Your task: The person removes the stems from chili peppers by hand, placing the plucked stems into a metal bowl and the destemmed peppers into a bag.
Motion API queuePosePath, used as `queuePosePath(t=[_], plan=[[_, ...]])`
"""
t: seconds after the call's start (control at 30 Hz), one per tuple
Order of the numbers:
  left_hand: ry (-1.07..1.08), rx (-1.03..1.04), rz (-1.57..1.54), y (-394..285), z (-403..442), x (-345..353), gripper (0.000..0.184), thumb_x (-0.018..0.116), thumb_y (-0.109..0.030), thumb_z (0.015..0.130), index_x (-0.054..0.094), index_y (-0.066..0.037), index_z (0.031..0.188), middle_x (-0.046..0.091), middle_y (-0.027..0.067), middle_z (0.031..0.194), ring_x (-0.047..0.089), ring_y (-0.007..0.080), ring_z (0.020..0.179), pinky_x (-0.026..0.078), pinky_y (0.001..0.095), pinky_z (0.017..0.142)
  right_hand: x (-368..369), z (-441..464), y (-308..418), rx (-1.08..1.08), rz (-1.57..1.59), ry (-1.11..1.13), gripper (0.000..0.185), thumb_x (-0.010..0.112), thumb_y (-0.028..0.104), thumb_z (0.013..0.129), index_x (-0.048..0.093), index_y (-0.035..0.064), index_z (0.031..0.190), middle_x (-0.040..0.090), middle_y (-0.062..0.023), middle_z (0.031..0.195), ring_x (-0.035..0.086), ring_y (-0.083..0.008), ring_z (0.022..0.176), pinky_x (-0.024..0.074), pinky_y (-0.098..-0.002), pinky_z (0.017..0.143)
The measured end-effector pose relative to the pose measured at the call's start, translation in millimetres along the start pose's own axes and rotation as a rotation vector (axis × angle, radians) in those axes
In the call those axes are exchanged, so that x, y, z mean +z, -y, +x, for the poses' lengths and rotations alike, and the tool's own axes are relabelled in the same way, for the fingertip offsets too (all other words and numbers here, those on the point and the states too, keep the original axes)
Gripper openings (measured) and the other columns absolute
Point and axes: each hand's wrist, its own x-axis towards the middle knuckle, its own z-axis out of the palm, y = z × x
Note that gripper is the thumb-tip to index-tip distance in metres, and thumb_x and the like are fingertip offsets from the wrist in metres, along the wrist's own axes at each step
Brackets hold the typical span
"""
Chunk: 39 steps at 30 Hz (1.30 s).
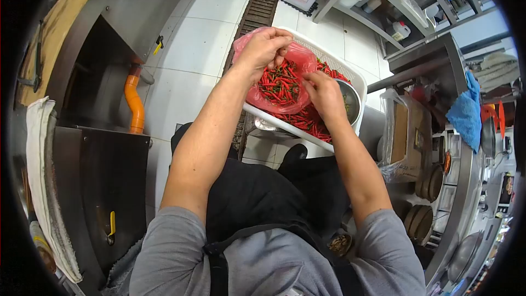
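A pink translucent plastic bag [303, 57] lies open with many red chilies [279, 86] inside, some with green stems. It rests in a white perforated basket [350, 67], over loose red chilies [311, 125]. My left hand [267, 49] is above the bag's far side, its fingers curled into a pinch; what they hold is hidden. At the bag's right side, my right hand [327, 96] has thumb and fingers pinched together, and I cannot make out what is between them. A metal bowl [353, 104] sits in the basket's right end, partly behind my right hand.
A floor drain grate [257, 11] runs beneath the basket. Left stands a steel counter with an orange pipe [132, 98]. Shelves [378, 16] with containers are at the upper right. A plastic-wrapped cardboard box [402, 131] and a blue cloth [466, 111] are on the right.
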Motion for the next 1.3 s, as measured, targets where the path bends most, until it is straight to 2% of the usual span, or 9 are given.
queuePosePath(t=[0.23,0.37,0.4,0.53,0.67,0.87,0.9,1.0,1.3], plan=[[0.015,0.003,0.092,-0.7,0.5,-3.7,0.02,0.062,-0.015,0.09,0.061,-0.003,0.105,0.058,0.0007,0.071,0.05,0.0063,0.051,0.032,0.0196,0.04,46.1,41.9,-11.0,0.114,-0.533,0.529,0.017,0.056,0.015,0.087,0.069,0.0051,0.09,0.069,-0.0183,0.086,0.067,-0.0357,0.085,0.0545,-0.0476,0.075],[-0.073,0.236,0.544,22.6,15.9,-15.1,0.019,0.065,-0.019,0.087,0.066,-0.003,0.097,0.061,0.0031,0.071,0.057,0.0103,0.058,0.044,0.0247,0.05,50.4,37.0,-21.6,0.12,-0.444,0.526,0.019,0.067,0.02,0.081,0.071,0.0062,0.094,0.069,-0.0194,0.088,0.066,-0.0379,0.087,0.0532,-0.0473,0.08],[-0.122,0.298,0.73,26.5,16.2,-15.3,0.019,0.067,-0.019,0.082,0.07,-0.003,0.093,0.068,0.0089,0.078,0.065,0.0175,0.069,0.052,0.0311,0.064,42.4,34.1,-18.1,0.104,-0.386,0.494,0.019,0.067,0.019,0.08,0.071,0.0067,0.095,0.069,-0.0192,0.088,0.066,-0.0383,0.087,0.0528,-0.0469,0.08],[0.085,0.287,1.089,44.6,14.8,-7.6,0.025,0.067,-0.016,0.077,0.072,-0.006,0.099,0.071,0.0163,0.092,0.068,0.0303,0.089,0.053,0.0382,0.083,10.2,26.5,1.8,0.006,-0.282,0.403,0.013,0.066,0.014,0.079,0.069,0.0046,0.087,0.067,-0.0193,0.086,0.065,-0.0373,0.085,0.0517,-0.0481,0.078],[0.204,0.139,1.122,52.4,7.6,12.4,0.024,0.067,-0.017,0.078,0.072,-0.005,0.098,0.071,0.0175,0.095,0.067,0.0318,0.095,0.051,0.0396,0.086,-14.9,25.5,5.1,-0.037,-0.222,0.324,0.019,0.069,0.012,0.078,0.071,0.0071,0.096,0.067,-0.0167,0.089,0.065,-0.0371,0.084,0.0513,-0.0459,0.078],[0.158,0.069,0.794,50.6,13.6,21.1,0.025,0.07,-0.026,0.084,0.069,-0.001,0.09,0.069,0.0091,0.08,0.064,0.0161,0.064,0.049,0.0295,0.056,-31.2,17.2,9.3,-0.045,-0.023,-0.037,0.023,0.07,0.012,0.08,0.07,0.0035,0.101,0.067,-0.0137,0.087,0.067,-0.0284,0.077,0.0526,-0.0372,0.072],[0.162,0.074,0.798,45.8,11.7,21.5,0.025,0.07,-0.026,0.084,0.069,-0.001,0.09,0.069,0.0091,0.08,0.064,0.0161,0.064,0.049,0.0295,0.056,-33.2,13.7,13.5,0.112,0.13,-0.102,0.022,0.07,0.014,0.081,0.071,0.0023,0.1,0.068,-0.0147,0.087,0.066,-0.0265,0.076,0.0523,-0.0364,0.071],[0.168,-0.138,0.328,38.5,4.0,20.7,0.018,0.066,-0.022,0.09,0.063,-0.005,0.088,0.061,0.0018,0.069,0.056,0.0049,0.056,0.032,0.0182,0.041,-16.3,-3.8,-3.4,0.301,0.319,-0.108,0.023,0.07,0.016,0.084,0.07,0.0,0.101,0.07,-0.0154,0.086,0.065,-0.0207,0.071,0.0516,-0.0331,0.069],[0.209,-0.169,0.33,38.2,-3.6,23.8,0.02,0.067,-0.022,0.09,0.063,-0.004,0.085,0.062,0.0018,0.069,0.057,0.0057,0.053,0.033,0.0181,0.04,-2.8,-26.3,8.3,0.436,0.663,0.008,0.02,0.062,0.013,0.093,0.069,-0.0043,0.1,0.066,-0.0027,0.068,0.059,-0.0065,0.055,0.0431,-0.0218,0.047]])
